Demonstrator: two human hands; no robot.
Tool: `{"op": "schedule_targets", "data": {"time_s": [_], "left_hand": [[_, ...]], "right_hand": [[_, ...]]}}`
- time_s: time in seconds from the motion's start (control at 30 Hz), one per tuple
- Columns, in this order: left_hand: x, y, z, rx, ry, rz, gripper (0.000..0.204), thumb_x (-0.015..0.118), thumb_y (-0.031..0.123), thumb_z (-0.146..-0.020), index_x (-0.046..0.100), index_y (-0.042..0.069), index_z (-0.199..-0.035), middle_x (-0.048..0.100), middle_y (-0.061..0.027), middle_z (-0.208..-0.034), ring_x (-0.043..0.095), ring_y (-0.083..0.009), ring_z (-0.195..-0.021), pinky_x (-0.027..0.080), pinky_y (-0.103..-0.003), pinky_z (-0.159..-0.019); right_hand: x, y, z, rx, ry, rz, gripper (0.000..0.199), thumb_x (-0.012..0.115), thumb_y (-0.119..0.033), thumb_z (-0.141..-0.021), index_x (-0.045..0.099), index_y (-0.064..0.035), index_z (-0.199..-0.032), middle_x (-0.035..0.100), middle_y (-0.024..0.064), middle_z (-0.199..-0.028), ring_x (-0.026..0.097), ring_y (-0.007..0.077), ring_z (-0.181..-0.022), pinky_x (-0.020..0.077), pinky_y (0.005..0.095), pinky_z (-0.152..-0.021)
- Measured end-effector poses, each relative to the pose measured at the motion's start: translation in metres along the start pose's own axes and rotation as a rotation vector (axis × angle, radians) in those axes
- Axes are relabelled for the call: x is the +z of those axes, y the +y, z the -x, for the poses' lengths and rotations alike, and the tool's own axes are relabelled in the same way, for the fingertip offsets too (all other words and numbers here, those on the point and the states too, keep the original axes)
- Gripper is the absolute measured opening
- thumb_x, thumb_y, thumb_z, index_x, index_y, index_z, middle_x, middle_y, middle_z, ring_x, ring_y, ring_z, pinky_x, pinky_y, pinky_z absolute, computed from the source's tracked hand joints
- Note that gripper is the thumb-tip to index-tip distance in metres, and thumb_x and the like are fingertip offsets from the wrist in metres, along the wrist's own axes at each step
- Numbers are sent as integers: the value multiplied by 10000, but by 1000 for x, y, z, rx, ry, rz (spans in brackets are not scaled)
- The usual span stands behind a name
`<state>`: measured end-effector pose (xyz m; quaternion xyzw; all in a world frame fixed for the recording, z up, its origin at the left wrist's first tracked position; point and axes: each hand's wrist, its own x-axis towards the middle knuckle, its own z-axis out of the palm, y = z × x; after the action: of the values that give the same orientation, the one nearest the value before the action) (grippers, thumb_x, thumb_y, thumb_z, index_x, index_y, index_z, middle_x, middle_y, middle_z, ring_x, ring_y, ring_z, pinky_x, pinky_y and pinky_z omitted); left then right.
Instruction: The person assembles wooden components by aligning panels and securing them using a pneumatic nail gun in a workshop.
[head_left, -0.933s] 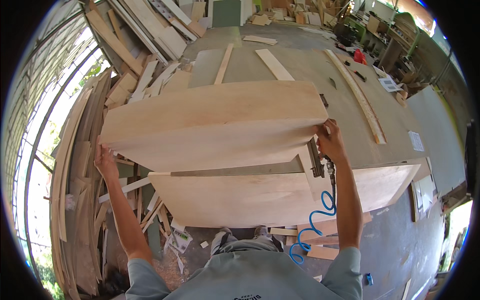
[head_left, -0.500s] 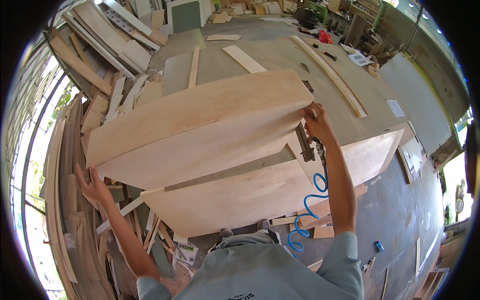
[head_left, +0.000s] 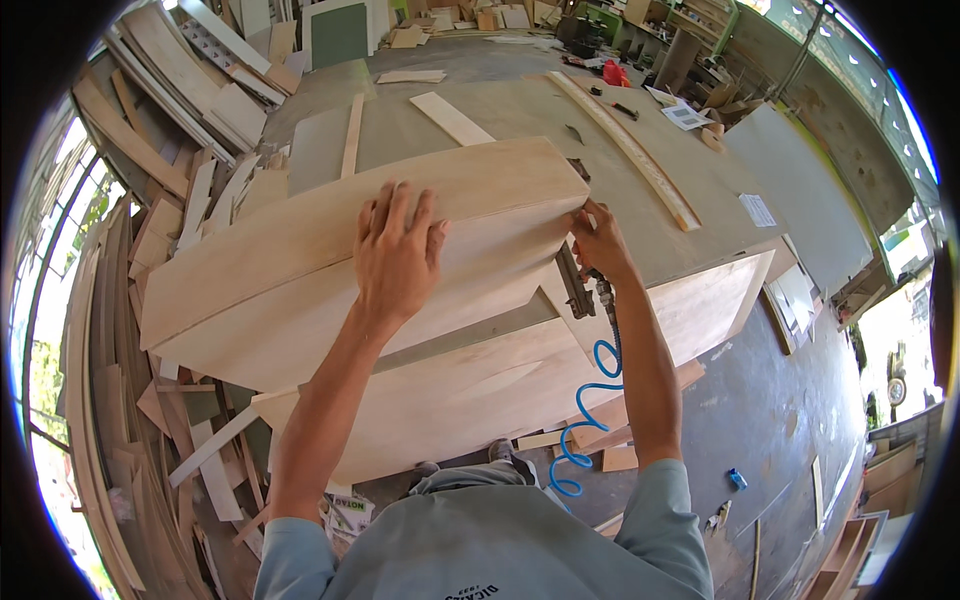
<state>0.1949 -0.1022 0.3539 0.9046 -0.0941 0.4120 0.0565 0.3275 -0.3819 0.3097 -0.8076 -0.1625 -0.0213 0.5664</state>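
A long pale plywood piece (head_left: 330,290), made of two boards meeting along an edge, lies across the workbench (head_left: 660,160) in front of me. My left hand (head_left: 395,250) rests on it near the middle, palm down, its fingers stretched over the upper board. At the piece's right end, my right hand (head_left: 598,240) is closed around the grip of a nail gun (head_left: 577,290), partly hidden by the hand and the wood. A coiled blue air hose (head_left: 580,420) runs down from the gun's fitting.
Loose strips (head_left: 450,118) and a long batten (head_left: 630,150) lie on the bench. Its plywood front (head_left: 450,400) faces me. Stacked boards (head_left: 100,400) and offcuts crowd the left. Wood scraps (head_left: 620,458) and a small blue object (head_left: 738,479) lie on the floor (head_left: 770,420).
My left hand has left the plywood piece's far left end and moved right onto its middle. My right hand stays with the nail gun at the right end. The whole view has shifted slightly.
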Motion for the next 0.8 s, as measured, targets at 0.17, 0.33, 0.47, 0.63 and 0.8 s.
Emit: {"op": "schedule_targets", "data": {"time_s": [0.17,0.33,0.47,0.63,0.8], "left_hand": [[16,0,10,-27,72,-89,347,624,239,-941,640,10,-1200,644,-160,-1201,574,-322,-1182,364,-434,-1005],[22,1,11,2,125,-151,338,631,247,-937,656,20,-1186,683,-145,-1163,612,-302,-1140,374,-425,-988],[23,-4,15,34,174,-154,338,658,252,-914,670,22,-1161,708,-136,-1101,645,-299,-1076,372,-430,-988],[-22,-19,-36,94,-197,35,507,795,339,-750,615,43,-1121,613,-152,-1215,563,-324,-1169,368,-455,-999],[-15,-62,-83,-7,-571,229,812,854,438,-558,480,82,-1185,539,-165,-1220,505,-345,-1203,387,-447,-1009]], "right_hand": [[-4,7,-1,-5,-9,14,245,645,-85,-914,612,-54,-1154,448,88,-954,546,122,-538,428,279,-399],[-6,6,1,10,4,44,287,645,-113,-932,590,-16,-1196,453,105,-1014,578,129,-569,466,278,-412],[-2,11,-1,-26,8,39,285,640,-124,-941,586,2,-1191,456,104,-1029,589,130,-577,479,274,-424],[-9,19,1,-44,43,41,319,661,-106,-918,611,-53,-1228,456,119,-1019,556,129,-556,474,296,-444],[-4,7,2,-13,-4,-14,318,665,-120,-921,605,-25,-1218,449,115,-1037,555,129,-573,473,298,-452]]}}
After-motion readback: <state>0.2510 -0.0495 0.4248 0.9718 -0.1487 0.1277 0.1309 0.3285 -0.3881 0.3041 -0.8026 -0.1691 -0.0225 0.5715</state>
